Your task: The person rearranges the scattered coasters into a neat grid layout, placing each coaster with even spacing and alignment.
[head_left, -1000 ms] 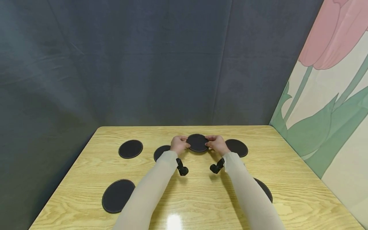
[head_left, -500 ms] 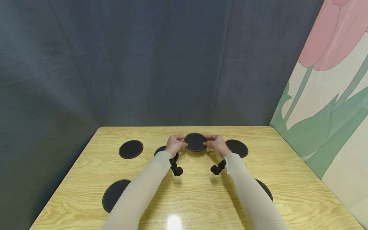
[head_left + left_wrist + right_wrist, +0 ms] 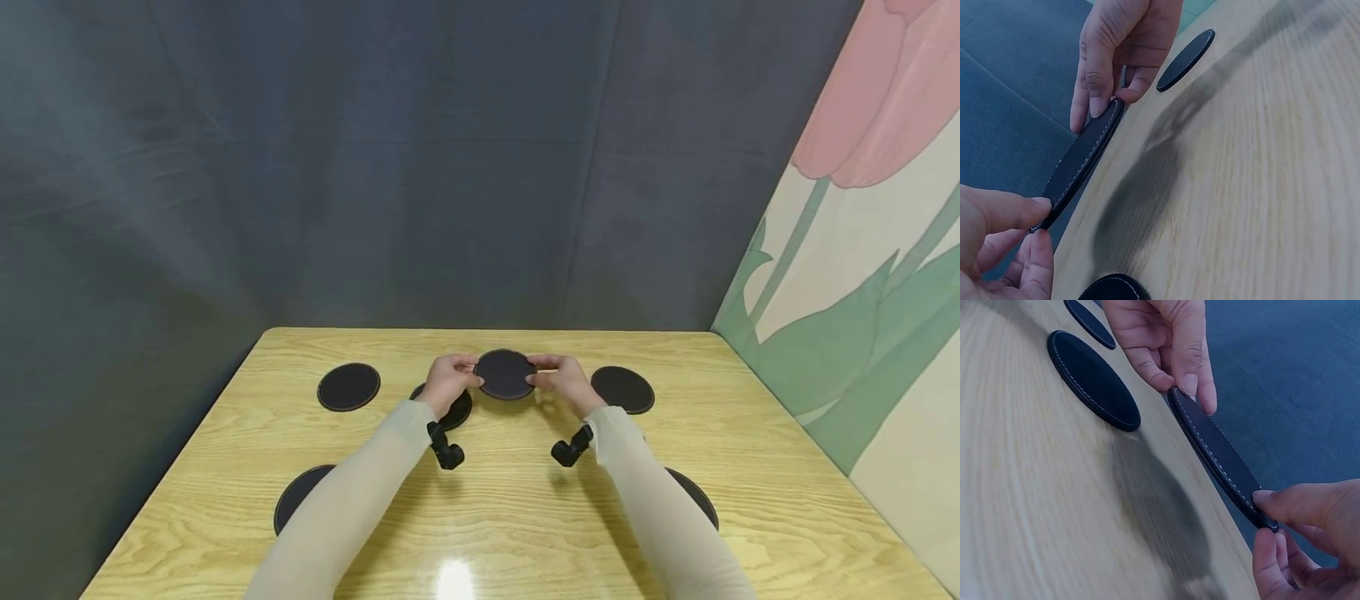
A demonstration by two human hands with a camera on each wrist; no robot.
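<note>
A round black coaster (image 3: 505,374) with pale edge stitching is held between both hands above the far part of the table. My left hand (image 3: 448,382) pinches its left rim, thumb on top and fingers beneath, as the left wrist view shows. On the opposite rim, my right hand (image 3: 564,382) grips it the same way. The coaster's shadow falls on the wood apart from it in both wrist views. Just under my left hand lies another black coaster (image 3: 457,412), partly hidden by it. A further coaster (image 3: 622,389) rests to the right of my right hand.
More black coasters lie on the wooden table (image 3: 487,517): one at back left (image 3: 348,387), one at front left (image 3: 294,498) and one at front right (image 3: 694,500), the front two partly covered by sleeves. A dark curtain (image 3: 420,167) hangs behind.
Both hands have shifted the held coaster a little to the left. My left hand now overlaps the coaster beneath it differently, baring its right side. The head view has turned slightly.
</note>
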